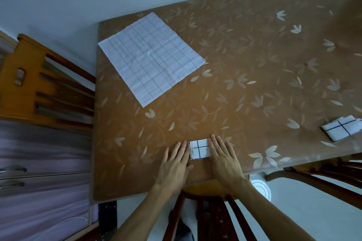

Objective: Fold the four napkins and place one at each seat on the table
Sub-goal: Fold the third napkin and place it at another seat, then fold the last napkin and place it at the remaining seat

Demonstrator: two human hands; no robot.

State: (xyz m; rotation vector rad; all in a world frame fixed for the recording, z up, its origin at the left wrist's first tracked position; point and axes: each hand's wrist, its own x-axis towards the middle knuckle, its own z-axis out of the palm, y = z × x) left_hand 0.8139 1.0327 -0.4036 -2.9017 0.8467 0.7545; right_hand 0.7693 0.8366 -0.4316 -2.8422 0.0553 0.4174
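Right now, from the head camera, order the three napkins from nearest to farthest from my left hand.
1. Small folded napkin, at the fingertips of the left hand.
2. Unfolded napkin, toward the far left corner of the table.
3. Second folded napkin, at the right edge.

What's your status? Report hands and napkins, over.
Flat, open: left hand and right hand on the ends of the folded napkin. At the table edge, right: second napkin, folded. Far left: unfolded napkin, untouched. Nothing in the way.
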